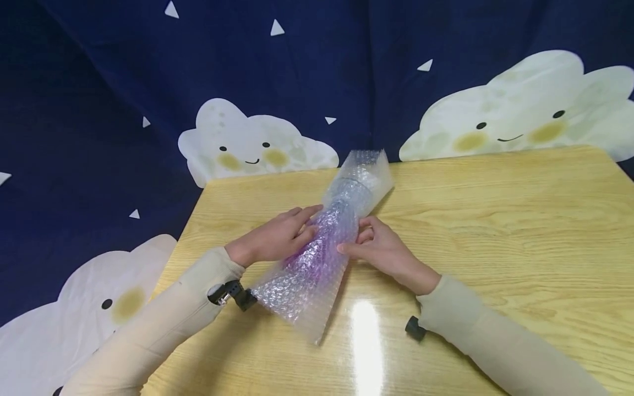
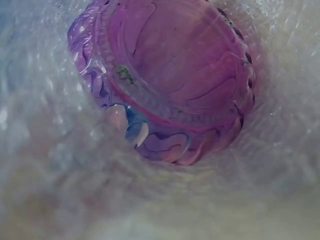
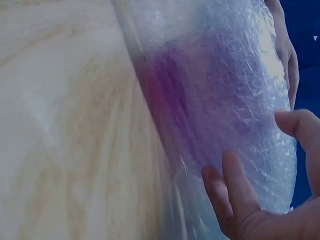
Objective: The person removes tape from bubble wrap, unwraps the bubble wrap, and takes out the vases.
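Note:
A purple-pink vessel (image 2: 180, 60) with a ridged, wavy rim is wrapped in bubble wrap (image 1: 292, 300); the left wrist view looks at its round end through the loose open wrap. The bundle lies slantwise on the table, narrow in the middle and flared at both ends. My left hand (image 1: 277, 236) rests on its left side with fingers extended across the wrap. At the right side my right hand (image 1: 386, 253) holds the wrap's edge, thumb on top and fingers bent beside it. In the right wrist view, the purple part (image 3: 200, 95) shows through the plastic close to the fingertips.
The wooden table (image 1: 495, 231) extends to the right of the bundle, with a bright light reflection near its front. Behind it hangs a dark blue cloth (image 1: 307, 71) with printed clouds and triangles. Small black cameras (image 1: 415, 328) sit at both wrists.

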`<state>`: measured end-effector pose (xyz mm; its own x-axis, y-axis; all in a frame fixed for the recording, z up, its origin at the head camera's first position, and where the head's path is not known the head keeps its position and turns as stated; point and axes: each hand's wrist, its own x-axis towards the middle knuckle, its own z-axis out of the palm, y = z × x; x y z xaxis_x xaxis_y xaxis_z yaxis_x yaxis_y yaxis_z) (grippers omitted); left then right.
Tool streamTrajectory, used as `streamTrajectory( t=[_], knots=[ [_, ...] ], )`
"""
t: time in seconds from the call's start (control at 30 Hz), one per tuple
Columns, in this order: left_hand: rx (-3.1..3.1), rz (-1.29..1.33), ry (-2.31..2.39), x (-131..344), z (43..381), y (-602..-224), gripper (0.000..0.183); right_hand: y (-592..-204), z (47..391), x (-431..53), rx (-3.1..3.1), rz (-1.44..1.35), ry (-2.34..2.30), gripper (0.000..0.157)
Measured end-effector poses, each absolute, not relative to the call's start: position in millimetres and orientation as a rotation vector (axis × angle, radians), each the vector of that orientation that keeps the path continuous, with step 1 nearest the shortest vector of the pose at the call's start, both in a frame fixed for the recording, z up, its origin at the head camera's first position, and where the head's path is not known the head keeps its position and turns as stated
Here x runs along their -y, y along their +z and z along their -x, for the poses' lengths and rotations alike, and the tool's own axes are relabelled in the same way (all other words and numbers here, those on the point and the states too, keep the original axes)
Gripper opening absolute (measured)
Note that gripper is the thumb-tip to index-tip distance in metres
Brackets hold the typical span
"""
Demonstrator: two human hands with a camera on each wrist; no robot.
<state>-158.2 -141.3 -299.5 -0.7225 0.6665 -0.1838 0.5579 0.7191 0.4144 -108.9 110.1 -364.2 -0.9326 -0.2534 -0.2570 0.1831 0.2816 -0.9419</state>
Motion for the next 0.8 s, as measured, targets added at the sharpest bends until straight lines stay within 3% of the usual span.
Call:
streamTrajectory(
  t=[0.8],
  knots=[
    [-2.473, -0.997, 0.474, 115.7, 152.1, -289.2, 0.059, -354.0, 105.5, -141.7, -2.216, 0.09, -1.574, 0.085]
  ],
)
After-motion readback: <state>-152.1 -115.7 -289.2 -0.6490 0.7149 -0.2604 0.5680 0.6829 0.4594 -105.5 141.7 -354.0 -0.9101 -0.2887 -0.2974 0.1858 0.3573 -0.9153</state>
